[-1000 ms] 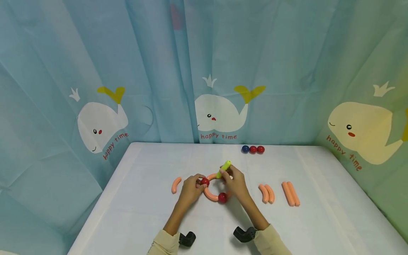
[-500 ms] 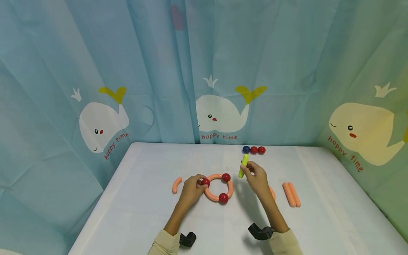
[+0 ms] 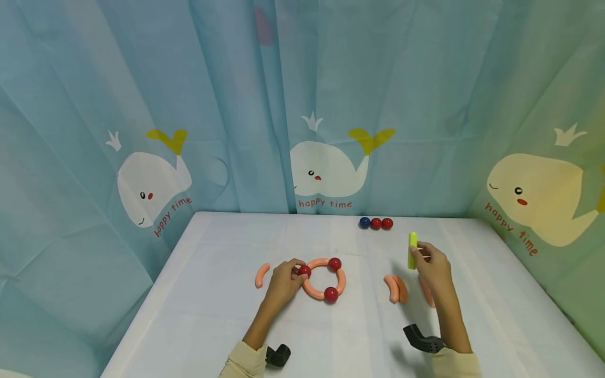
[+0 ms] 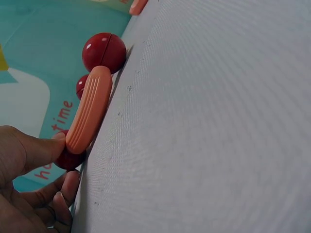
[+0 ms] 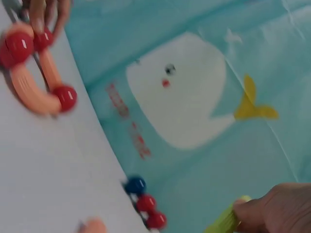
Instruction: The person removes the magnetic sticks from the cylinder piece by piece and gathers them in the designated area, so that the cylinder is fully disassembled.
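A ring of curved orange rods (image 3: 312, 289) joined by three red balls lies on the white table. My left hand (image 3: 283, 281) pinches the ring's left red ball (image 3: 304, 271) between thumb and fingers. In the left wrist view the thumb presses beside a ribbed curved rod (image 4: 90, 111), and the gripped ball is partly hidden. Out to the right, my right hand (image 3: 434, 268) holds a straight yellow-green rod (image 3: 413, 252) upright above the table. Under that hand, straight orange rods (image 3: 427, 292) are partly covered. The right wrist view is blurred and shows only the yellow-green rod's end (image 5: 226, 221).
One loose curved orange rod (image 3: 262, 275) lies left of my left hand. Two more curved rods (image 3: 392, 289) lie right of the ring. A blue ball (image 3: 364, 223) and two red balls (image 3: 381, 223) line up near the far edge, before a whale-print curtain (image 3: 246, 105).
My right hand has moved away from the ring to the right, carrying the yellow-green rod, which now stands more upright. The left hand stays on its red ball.
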Available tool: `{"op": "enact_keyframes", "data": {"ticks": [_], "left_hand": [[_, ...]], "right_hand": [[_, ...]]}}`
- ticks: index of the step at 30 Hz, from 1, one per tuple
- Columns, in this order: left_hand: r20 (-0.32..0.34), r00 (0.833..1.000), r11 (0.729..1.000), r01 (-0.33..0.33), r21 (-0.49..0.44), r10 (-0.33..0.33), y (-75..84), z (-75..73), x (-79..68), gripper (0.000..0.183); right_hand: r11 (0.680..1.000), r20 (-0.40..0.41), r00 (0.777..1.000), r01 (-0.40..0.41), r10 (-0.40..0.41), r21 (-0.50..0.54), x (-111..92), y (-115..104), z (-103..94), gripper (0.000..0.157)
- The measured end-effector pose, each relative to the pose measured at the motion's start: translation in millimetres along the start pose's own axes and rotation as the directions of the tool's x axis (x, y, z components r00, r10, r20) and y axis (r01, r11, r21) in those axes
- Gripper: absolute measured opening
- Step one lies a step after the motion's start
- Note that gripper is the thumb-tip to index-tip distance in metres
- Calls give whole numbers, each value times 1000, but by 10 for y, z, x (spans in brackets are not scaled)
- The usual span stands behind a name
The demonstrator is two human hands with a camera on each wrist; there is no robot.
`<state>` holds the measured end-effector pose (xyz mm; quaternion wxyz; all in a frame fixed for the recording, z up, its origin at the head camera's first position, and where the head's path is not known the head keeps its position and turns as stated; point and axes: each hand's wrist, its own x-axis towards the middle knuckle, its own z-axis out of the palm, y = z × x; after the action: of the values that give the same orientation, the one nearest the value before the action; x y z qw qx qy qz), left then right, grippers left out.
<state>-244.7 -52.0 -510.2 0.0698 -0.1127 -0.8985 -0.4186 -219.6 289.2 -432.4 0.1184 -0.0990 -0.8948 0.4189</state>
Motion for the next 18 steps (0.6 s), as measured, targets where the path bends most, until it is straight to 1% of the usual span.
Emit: {"op": "enact_keyframes", "data": {"ticks": [5,9,12,14,18], "left_hand": [[-2,1000,1000,-1,-4,1,5,0,-5,27],[-2,1000,1000,-4,3,4,10,-1,-6,27],[-3,1000,1000,-8,2,8,9,-1,-8,27],[-3,1000,1000,-11,1,11,6,0,-9,27],[-9,1000,1000,-21,-1,21,4,4,-6,27]], "right_hand": [[993,-17,997,-75,74,-87,19,237,-204,50],[980,-53,987,-160,155,-121,23,381,-317,49],[967,-40,979,-205,202,-152,16,470,-377,50],[959,-9,972,-233,234,-162,17,518,-402,51],[940,34,952,-293,304,-177,23,604,-409,51]]}}
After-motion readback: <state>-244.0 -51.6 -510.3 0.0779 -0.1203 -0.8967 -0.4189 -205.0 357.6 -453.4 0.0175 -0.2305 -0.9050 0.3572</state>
